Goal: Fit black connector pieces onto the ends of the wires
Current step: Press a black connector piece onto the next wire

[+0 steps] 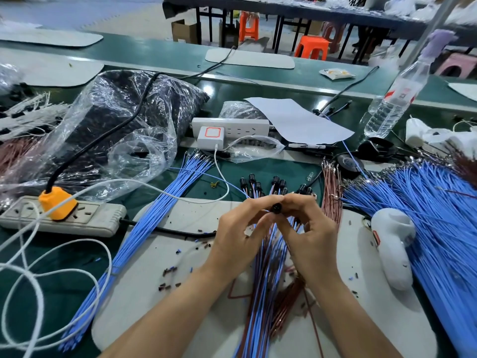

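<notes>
A: The black connector piece (275,208) sits right between your fingertips, held up over the white mat (154,254). Your left hand (240,228) pinches it from one side and your right hand (309,228) from the other. Each grip is closed on it.

B: From here I can't tell which of your fingers has the wire end itself, because your fingertips hide it. I'd judge you are mid-insertion. Line the terminal up straight with the opening, then push along the wire's own axis, not at an angle.

A: Pinch the wire close to its end so it doesn't buckle. These wires look thin and likely to bend.

B: The bundle of blue and brown wires (265,267) runs under your palms toward you. Let only one strand rise to the connector, so its neighbours don't snag.

A: The finished connectors (258,184) lie in a row just beyond your hands. Set this one there once it is seated.

B: Fresh stock is near: loose brown wires (331,192) to your right and a blue wire bundle (154,215) to your left on the bench (271,81).

A: Mind the white cable (222,182) looping past the finished connectors, since it could drag them.
</notes>
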The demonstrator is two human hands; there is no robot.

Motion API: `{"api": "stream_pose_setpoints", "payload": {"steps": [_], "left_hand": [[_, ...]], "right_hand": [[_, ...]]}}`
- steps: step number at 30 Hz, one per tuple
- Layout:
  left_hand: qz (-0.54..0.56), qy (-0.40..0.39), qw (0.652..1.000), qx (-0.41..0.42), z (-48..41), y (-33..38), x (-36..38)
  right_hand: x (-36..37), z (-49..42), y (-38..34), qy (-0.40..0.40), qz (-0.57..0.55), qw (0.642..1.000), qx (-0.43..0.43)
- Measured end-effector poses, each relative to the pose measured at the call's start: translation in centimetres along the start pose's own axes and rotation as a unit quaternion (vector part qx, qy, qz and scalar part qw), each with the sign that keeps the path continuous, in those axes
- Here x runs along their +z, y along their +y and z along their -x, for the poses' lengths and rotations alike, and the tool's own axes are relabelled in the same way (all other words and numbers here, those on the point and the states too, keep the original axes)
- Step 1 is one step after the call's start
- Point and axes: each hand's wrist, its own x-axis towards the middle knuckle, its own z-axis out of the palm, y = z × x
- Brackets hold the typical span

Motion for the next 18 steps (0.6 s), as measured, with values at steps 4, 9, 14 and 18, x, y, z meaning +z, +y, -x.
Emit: {"api": "stream_pose_setpoints", "payload": {"steps": [4, 9, 14, 18], "left_hand": [[-0.031, 0.021, 0.999, 0.02, -0.1, -0.1, 0.1], [-0.048, 0.02, 0.998, 0.048, -0.2, 0.1, 0.1], [-0.061, 0.017, 0.997, 0.05, -0.1, 0.2, 0.2], [-0.069, 0.023, 0.996, 0.059, -0.1, 0.2, 0.3]], "right_hand": [[0.0, -0.1, 0.0, -0.009, 0.003, 1.0, -0.005], [-0.2, -0.2, 0.6, -0.033, 0.026, 0.999, 0.01], [-0.1, -0.1, 0.9, -0.028, 0.005, 1.0, 0.014], [-0.1, 0.0, 1.2, -0.019, 0.002, 1.0, 0.003]]}}
